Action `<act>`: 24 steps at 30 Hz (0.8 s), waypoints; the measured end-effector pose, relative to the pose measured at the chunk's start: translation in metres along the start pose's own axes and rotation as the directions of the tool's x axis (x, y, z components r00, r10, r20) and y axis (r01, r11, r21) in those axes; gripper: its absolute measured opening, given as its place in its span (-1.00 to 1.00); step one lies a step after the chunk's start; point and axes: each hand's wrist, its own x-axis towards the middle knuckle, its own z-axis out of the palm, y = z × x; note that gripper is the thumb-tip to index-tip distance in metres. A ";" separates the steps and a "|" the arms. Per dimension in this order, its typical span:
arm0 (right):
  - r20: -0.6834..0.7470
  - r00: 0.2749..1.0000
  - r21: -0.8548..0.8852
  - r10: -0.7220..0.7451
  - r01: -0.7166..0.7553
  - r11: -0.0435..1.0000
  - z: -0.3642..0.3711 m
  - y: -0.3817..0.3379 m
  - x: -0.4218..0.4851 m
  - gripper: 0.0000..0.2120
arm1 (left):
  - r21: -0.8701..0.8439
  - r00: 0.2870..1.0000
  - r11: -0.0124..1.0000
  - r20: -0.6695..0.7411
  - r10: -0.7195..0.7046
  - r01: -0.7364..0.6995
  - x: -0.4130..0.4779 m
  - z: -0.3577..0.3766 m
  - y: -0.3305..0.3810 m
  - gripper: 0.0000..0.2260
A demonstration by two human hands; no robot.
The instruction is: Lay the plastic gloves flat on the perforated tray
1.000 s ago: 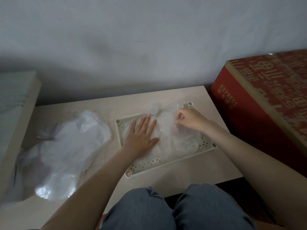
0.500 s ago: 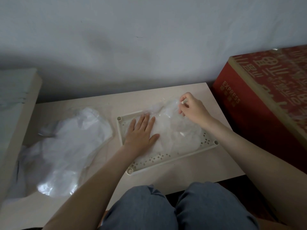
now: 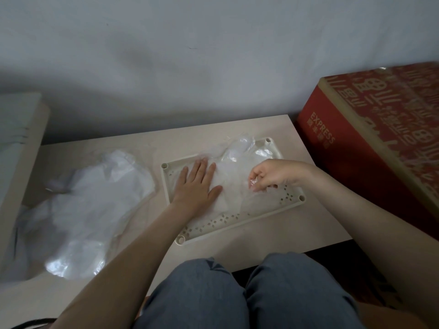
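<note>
Clear plastic gloves (image 3: 237, 160) lay on the perforated tray (image 3: 213, 222); left hand (image 3: 197, 184), fingers flat, anchored them while right hand (image 3: 275, 173) fingers pinched film, likely smoothing.

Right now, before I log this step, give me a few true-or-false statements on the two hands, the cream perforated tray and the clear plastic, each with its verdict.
1. The left hand lies flat, fingers straight, on the clear plastic glove in the cream perforated plastic tray. True.
2. The right hand is open and clear of the plastic. False: its fingers pinch the glove's film over the tray.
3. A loose heap of clear plastic lies on the beige table, left of the tray. True.
4. The red printed cardboard box stands on the tray. False: it stands off the tray, right of the table.
</note>
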 end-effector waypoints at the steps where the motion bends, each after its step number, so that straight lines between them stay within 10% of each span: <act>1: -0.001 1.000 0.009 -0.013 0.013 1.000 -0.001 0.002 -0.002 -0.93 | -0.005 1.000 1.000 0.001 0.000 0.000 0.000 0.000 0.000 -0.41; 9: 0.098 0.980 0.524 -0.174 0.098 0.846 -0.004 0.004 -0.014 -0.83 | -0.012 1.000 1.000 0.016 -0.002 0.002 0.000 -0.001 0.000 -0.43; 17: 0.042 0.996 0.413 -0.074 0.050 0.909 0.036 -0.021 0.001 -0.35 | -0.022 1.000 1.000 0.025 0.002 -0.002 0.001 0.000 -0.001 -0.44; 24: -0.062 0.993 0.469 -0.100 0.118 0.876 0.040 -0.024 0.004 -0.41 | -0.123 1.000 0.992 0.022 0.012 -0.009 0.001 -0.001 -0.003 -0.48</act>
